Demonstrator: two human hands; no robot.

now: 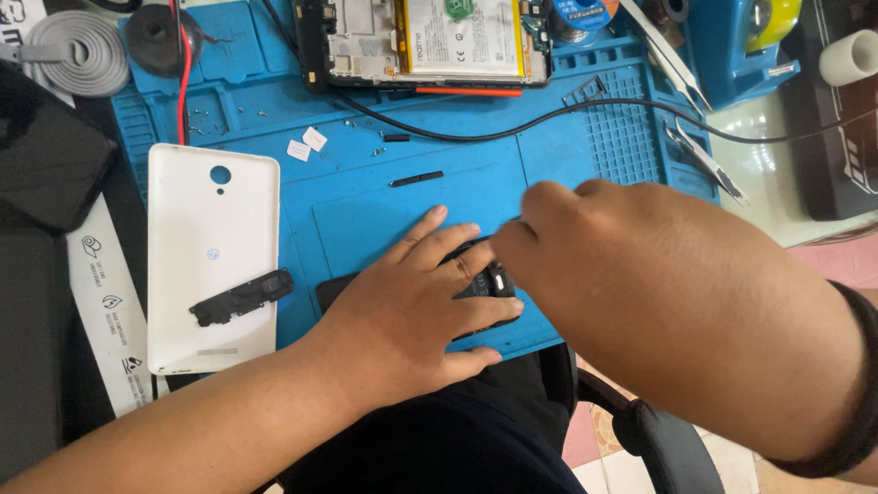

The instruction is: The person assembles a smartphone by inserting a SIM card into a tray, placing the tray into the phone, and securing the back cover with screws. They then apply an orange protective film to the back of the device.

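My left hand [412,306] lies flat on a dark phone [334,291] at the near edge of the blue work mat [366,197], fingers spread, pressing it down. My right hand [585,265] reaches over from the right with its fingers pinched together at a small black part [498,279] on top of the phone. Most of the phone is hidden under both hands. Whether the right fingers hold a tool I cannot see.
A white phone back cover [210,238] with a black plastic piece [242,297] on it lies left. An opened phone with its battery [439,41] sits at the mat's far edge. Tweezers [704,160], a black cable [585,114], small screws and a grey coiled strap [78,50] lie around.
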